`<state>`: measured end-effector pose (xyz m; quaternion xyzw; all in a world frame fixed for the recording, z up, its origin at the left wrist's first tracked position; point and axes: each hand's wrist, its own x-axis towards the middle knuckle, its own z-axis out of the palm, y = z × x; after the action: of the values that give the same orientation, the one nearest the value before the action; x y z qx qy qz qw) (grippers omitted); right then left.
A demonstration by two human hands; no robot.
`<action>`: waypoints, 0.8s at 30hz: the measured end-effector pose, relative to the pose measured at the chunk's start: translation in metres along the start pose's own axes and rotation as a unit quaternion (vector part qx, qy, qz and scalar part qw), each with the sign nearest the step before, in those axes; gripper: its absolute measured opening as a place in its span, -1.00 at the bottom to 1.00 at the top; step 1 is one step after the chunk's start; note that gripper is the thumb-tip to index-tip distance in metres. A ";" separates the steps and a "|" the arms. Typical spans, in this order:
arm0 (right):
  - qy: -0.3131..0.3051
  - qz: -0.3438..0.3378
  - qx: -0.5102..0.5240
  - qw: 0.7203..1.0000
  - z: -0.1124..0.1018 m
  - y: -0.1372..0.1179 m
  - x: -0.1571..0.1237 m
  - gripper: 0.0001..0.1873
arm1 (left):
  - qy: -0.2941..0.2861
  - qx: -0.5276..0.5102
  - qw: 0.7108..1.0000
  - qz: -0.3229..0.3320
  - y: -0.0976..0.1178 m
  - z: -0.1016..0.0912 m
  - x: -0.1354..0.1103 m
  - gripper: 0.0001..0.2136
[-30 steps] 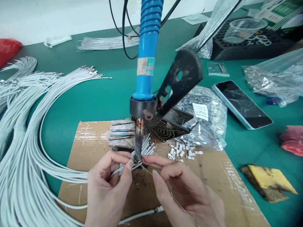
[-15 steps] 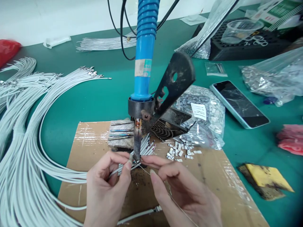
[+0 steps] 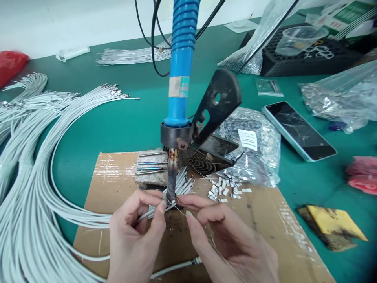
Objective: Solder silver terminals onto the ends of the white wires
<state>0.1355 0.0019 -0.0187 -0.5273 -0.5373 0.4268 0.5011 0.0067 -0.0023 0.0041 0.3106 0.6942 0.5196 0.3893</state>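
Observation:
A blue-handled soldering iron (image 3: pixel 178 106) points straight down, held by a black metal stand (image 3: pixel 218 106). My left hand (image 3: pixel 135 236) is closed in a pinch on the end of a white cable (image 3: pixel 145 215), just left of the iron's tip. To the right, my right hand (image 3: pixel 232 239) is closed around a thin solder wire (image 3: pixel 180 211), which reaches toward the tip. Its fingertips also come close to the cable end under the iron; the exact contact there is too small to tell. Several white cable ends (image 3: pixel 185 184) lie behind the tip.
A brown cardboard sheet (image 3: pixel 101 173) lies beneath the hands. Large bundles of white cable (image 3: pixel 44 165) fill the left. Small white pieces (image 3: pixel 226 189), a plastic bag (image 3: pixel 265 157), a phone (image 3: pixel 300 131) and a burnt yellow sponge (image 3: pixel 335 222) are on the right.
The whole view has shifted very slightly. Both hands keep their grips beneath the iron's tip, with no clear change in what they hold.

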 end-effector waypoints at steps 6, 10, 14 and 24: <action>0.032 0.020 0.013 0.999 0.005 -0.003 -0.003 -0.77 | 0.002 0.013 1.000 0.015 -0.003 -0.003 0.000 -0.89; 0.030 0.015 0.008 0.999 0.004 -0.004 -0.002 -0.78 | -0.038 0.035 0.998 0.045 -0.007 -0.008 0.003 -0.88; 0.016 0.000 -0.001 1.000 0.002 -0.004 -0.001 -0.79 | -0.010 0.020 0.999 0.033 -0.005 -0.005 0.002 -0.86; 0.035 0.013 0.015 0.999 0.005 -0.004 -0.003 -0.81 | -0.014 0.005 1.000 0.019 -0.002 -0.003 -0.001 -0.88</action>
<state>0.1294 -0.0011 -0.0155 -0.5414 -0.5058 0.4230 0.5217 0.0045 -0.0056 0.0033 0.3325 0.6853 0.5191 0.3877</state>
